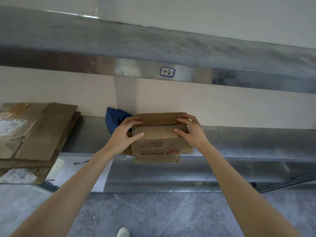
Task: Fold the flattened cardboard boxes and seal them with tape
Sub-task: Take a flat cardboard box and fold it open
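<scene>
On the steel desk (239,144), close to the far wall, stands the cardboard box (157,144), its near face hanging slightly over the desk's near edge. Judge it light and likely empty, stiff in the walls but soft at the worn flaps, so it may slide or dent. Take it at the two upper side corners, where you have it. Your left grip (124,134) and right grip (191,132) lie spread on the top, fingers on the far flap and thumbs on the near one, pressing rather than clamping. You see brown, creased board with dark print and a red mark on the near face. A dark gap shows between the flaps, and no tape shows. Just behind its left side sits a blue object (113,120), and well to the left lies a stack of flattened boxes (39,134).
</scene>
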Tool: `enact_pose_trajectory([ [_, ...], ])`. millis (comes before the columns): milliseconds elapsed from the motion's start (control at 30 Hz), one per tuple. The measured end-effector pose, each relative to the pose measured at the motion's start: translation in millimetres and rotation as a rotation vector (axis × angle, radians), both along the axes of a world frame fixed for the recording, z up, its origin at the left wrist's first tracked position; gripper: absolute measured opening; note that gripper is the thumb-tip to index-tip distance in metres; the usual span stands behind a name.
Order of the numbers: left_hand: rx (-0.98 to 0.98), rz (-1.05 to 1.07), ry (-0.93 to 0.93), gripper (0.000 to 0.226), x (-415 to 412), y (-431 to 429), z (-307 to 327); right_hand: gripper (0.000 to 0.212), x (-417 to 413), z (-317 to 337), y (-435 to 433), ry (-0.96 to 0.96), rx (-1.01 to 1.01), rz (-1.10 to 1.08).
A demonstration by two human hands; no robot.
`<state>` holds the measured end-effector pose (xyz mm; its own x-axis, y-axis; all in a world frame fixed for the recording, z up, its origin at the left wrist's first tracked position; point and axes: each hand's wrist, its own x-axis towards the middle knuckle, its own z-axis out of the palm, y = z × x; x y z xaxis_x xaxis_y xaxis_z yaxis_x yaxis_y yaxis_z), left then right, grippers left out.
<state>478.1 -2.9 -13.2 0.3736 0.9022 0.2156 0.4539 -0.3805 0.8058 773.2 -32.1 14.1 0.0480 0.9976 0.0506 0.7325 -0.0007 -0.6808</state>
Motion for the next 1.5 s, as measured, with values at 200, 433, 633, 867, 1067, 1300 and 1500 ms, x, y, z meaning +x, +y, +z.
enact_pose_trajectory([
  [200, 0.007, -0.005, -0.019, 0.038, -28, -5, -1, 0.047, -25, 0, -2, 0.032, -0.002, 0.013],
  [433, 0.006, 0.038, -0.060, 0.040, -20, -13, -2, 0.044, -25, 8, -15, 0.035, -0.008, -0.036],
  [633, 0.022, 0.049, -0.104, 0.040, 10, -1, 2, 0.043, -2, 18, -21, 0.050, 0.027, -0.091],
  [867, -0.011, 0.023, -0.112, 0.036, 37, 7, -6, 0.037, 15, 8, -17, -0.018, -0.014, -0.087],
  [1067, 0.034, -0.013, -0.033, 0.054, 30, 5, -3, 0.040, 18, 10, -22, -0.051, -0.007, -0.071],
  [1300, 0.079, -0.035, 0.018, 0.072, 25, 1, 10, 0.055, 14, 17, -26, -0.030, 0.051, -0.088],
  [1500, 0.094, -0.027, 0.058, 0.077, 21, 3, 23, 0.059, 10, 31, -22, -0.071, 0.050, -0.093],
])
